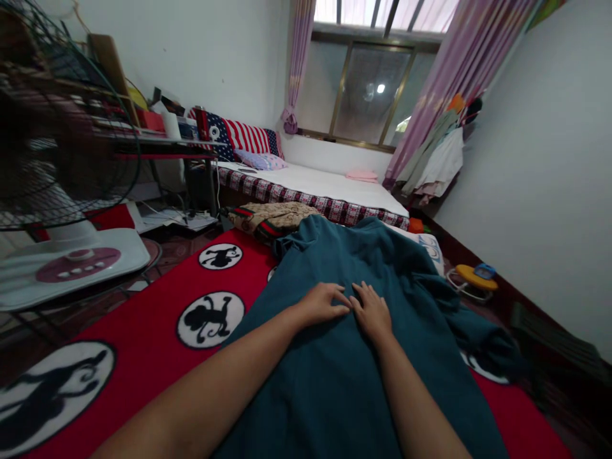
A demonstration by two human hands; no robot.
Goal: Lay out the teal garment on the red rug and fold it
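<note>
A dark teal garment [335,382] lies spread over a red blanket [143,325] with black-and-white round figures. Its sleeves reach out to both sides, the right one bunched near the blanket's edge. My left hand [324,303] rests on the middle of the cloth, fingers apart and pointing right. Close beside it, my right hand [373,311] lies palm down on the same cloth with its fingers spread. The fingertips of both hands nearly meet. Neither hand holds anything.
A fan [71,255] stands at the left, near a cluttered desk [167,141]. Beyond the garment are a patterned brown cloth [275,218] and a white-covered bed [325,182]. A yellow stool [475,278] stands at the right; clothes [442,159] hang by the curtain.
</note>
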